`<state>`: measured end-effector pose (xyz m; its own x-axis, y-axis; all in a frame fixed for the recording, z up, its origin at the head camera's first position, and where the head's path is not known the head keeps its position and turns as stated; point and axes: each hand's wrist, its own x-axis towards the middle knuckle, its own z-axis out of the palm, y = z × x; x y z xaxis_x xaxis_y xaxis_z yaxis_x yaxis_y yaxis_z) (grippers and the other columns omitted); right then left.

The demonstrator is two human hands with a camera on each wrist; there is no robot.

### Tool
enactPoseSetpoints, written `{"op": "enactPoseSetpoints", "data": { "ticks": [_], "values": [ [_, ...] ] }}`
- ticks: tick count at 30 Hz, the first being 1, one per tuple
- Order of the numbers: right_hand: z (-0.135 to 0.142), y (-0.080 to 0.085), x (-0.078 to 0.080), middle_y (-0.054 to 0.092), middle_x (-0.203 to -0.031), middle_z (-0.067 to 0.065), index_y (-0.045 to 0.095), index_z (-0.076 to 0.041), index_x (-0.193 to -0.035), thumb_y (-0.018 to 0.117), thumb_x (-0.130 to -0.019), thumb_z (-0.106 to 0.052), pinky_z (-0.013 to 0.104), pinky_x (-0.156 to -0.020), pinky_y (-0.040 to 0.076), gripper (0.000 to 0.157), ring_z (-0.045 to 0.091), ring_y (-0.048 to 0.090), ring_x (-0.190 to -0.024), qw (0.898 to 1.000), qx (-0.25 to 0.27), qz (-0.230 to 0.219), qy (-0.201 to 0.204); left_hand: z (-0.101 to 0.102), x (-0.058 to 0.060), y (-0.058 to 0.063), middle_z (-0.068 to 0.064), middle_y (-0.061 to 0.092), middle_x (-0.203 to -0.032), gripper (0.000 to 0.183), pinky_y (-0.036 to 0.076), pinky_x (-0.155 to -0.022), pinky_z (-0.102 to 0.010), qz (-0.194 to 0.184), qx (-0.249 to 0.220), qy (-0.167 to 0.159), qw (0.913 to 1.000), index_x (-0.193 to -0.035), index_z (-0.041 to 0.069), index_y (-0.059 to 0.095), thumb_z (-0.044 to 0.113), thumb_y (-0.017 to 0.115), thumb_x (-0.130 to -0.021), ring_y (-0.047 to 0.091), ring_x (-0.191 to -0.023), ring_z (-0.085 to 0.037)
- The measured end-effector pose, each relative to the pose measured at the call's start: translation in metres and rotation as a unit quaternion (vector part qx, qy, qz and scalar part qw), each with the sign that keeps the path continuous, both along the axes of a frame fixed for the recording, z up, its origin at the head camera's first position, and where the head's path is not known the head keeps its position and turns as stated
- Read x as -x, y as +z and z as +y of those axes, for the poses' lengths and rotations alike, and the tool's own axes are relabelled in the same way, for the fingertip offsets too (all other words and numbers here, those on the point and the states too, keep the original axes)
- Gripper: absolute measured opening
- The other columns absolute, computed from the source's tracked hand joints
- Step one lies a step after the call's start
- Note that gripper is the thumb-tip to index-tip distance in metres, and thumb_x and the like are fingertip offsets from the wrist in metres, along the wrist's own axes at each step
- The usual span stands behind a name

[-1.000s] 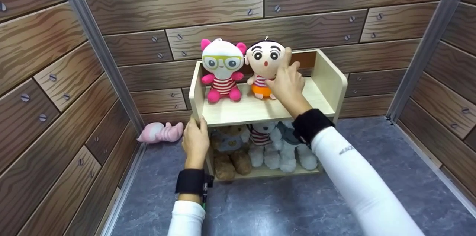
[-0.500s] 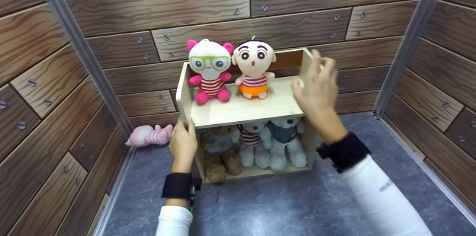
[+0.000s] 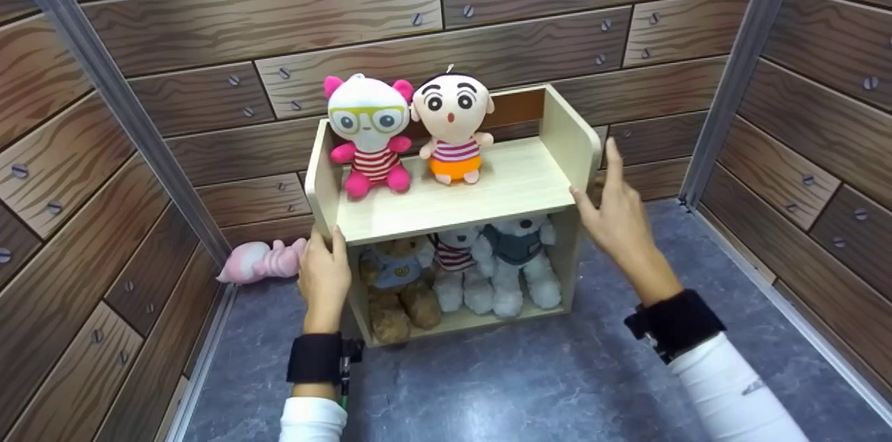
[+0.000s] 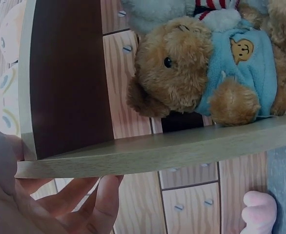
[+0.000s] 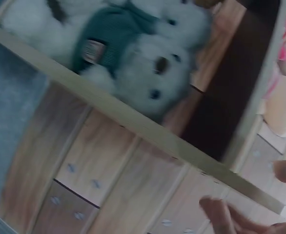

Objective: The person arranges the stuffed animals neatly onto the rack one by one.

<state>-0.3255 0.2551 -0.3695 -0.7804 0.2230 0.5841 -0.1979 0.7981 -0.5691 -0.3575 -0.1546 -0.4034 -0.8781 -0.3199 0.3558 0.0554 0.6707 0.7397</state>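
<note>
A pale wooden two-tier shelf (image 3: 519, 180) stands against the back wall. On its upper tier sit a pink-and-white panda plush (image 3: 369, 128) with yellow glasses and a boy doll (image 3: 454, 121) in orange shorts. My left hand (image 3: 326, 278) holds the shelf's left side panel, its fingers (image 4: 106, 197) along the outer face. Beside the right side panel is my right hand (image 3: 620, 222), fingers extended, thumb close to the front edge; whether it touches is unclear. The lower tier holds a brown teddy bear (image 4: 174, 66) in blue, a striped-shirt plush (image 3: 456, 261), and a white bear (image 5: 153, 73) in dark green.
A pink plush toy (image 3: 261, 261) lies on the floor left of the shelf, near the wall corner. Wood-patterned walls (image 3: 334, 17) enclose the space on three sides. Grey marbled floor (image 3: 488, 379) stretches in front of the shelf.
My right hand has let go of the boy doll and moved right, then alongside the shelf's right panel. The doll stays seated beside the panda. The head view has shifted; my left hand stays on the panel.
</note>
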Motion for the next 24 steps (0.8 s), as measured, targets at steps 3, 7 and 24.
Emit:
{"op": "enactPoseSetpoints", "data": {
  "ticks": [3,7,24],
  "values": [
    [-0.002,-0.017,0.007,0.063,-0.118,0.036,0.010,-0.013,-0.161,0.066,-0.096,-0.022,0.065,-0.079,0.049,0.086,0.056,0.063,-0.098,1.000,0.003,0.019,0.004,-0.002,0.000,-0.003,-0.021,0.062,-0.131,0.048,0.046,-0.086,-0.065,-0.006,0.000,-0.002,1.0000,-0.135,0.004,0.053,0.040,0.042,-0.104,0.059,-0.115,-0.047],
    [-0.003,-0.033,0.014,0.064,-0.113,0.038,0.019,-0.011,-0.159,0.066,-0.096,-0.016,0.065,-0.071,0.049,0.079,0.056,0.064,-0.088,0.998,-0.008,0.058,-0.015,-0.003,0.000,-0.006,-0.020,0.061,-0.133,0.050,0.046,-0.086,-0.066,-0.015,-0.001,-0.002,0.9999,-0.136,0.005,0.052,0.042,0.041,-0.104,0.059,-0.116,-0.048],
    [-0.002,-0.029,0.018,0.069,-0.109,0.027,0.057,-0.002,-0.128,0.057,-0.095,-0.020,0.061,-0.077,0.046,0.038,0.050,0.064,-0.093,0.995,0.064,0.003,-0.080,-0.008,0.011,-0.014,-0.023,0.065,-0.124,0.049,0.044,-0.098,-0.057,0.021,-0.078,-0.061,0.9949,-0.137,0.005,0.055,0.039,0.050,-0.102,0.060,-0.115,-0.044]
  ]
}}
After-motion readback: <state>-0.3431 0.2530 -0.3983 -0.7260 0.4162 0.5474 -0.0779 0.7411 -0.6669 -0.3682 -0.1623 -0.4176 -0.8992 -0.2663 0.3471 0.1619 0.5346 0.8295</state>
